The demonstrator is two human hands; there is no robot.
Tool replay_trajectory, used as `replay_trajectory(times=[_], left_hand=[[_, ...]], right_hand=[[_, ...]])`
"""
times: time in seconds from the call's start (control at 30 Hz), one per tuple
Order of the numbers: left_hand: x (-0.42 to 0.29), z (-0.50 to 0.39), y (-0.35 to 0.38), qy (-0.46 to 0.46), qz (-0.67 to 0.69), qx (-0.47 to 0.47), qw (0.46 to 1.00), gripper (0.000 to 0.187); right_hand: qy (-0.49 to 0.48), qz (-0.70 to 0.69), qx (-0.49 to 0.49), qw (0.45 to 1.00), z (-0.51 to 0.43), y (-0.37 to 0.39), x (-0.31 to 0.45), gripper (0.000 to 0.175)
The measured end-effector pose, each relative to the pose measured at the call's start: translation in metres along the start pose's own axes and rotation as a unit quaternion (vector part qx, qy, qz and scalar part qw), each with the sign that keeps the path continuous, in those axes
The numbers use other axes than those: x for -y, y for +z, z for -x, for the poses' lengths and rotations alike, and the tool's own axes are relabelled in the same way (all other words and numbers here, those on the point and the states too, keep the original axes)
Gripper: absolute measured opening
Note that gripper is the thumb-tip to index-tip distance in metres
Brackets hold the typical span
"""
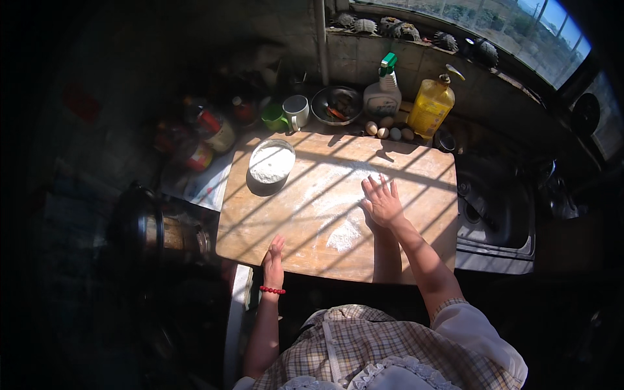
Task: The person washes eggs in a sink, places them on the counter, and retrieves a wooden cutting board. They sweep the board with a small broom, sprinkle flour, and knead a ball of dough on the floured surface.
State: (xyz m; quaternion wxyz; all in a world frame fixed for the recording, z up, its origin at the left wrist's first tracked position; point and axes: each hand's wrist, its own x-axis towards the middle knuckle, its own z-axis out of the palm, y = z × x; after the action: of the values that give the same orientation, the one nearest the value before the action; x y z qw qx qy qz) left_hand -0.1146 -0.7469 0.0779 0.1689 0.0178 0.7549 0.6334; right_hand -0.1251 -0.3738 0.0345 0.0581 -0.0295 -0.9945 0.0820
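A wide wooden board (pixel 312 253) lies before me, striped by shadow and dusted with white powder that looks like flour (pixel 345 235). My right hand (pixel 382 202) is palm down over the floured part right of the middle, fingers spread and holding nothing. At the board's front left edge is my left hand (pixel 274 261), turned on its side with the fingers together and extended. I see nothing held in it, though its palm side is partly hidden. A round bowl (pixel 272 161) heaped with white flour stands on the board's far left.
Behind the board are a green cup (pixel 275 117), a white mug (pixel 296 112), a dark bowl (pixel 337 105), several eggs (pixel 383 132), a spray bottle (pixel 382 97) and a yellow pump bottle (pixel 431 107). A metal sink (pixel 497 204) adjoins on the right. Dim jars (pixel 214 129) stand left.
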Motion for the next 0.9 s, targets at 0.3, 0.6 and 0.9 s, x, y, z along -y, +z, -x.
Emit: replay_trajectory(times=[0.3, 0.6, 0.9], left_hand=[[-0.005, -0.018, 0.018, -0.018, 0.028, -0.045, 0.998, 0.078], [-0.03, -0.098, -0.013, -0.045, 0.058, -0.032, 0.997, 0.074], [-0.019, -0.136, -0.068, -0.083, 0.191, -0.015, 0.978, 0.07]], right_hand=[[-0.159, -0.112, -0.005, 0.981, 0.072, -0.006, 0.077, 0.074], [-0.072, -0.064, -0.055, 0.994, -0.061, 0.032, 0.114, 0.069], [0.271, 0.016, -0.025, 0.962, -0.023, -0.012, -0.01, 0.082]])
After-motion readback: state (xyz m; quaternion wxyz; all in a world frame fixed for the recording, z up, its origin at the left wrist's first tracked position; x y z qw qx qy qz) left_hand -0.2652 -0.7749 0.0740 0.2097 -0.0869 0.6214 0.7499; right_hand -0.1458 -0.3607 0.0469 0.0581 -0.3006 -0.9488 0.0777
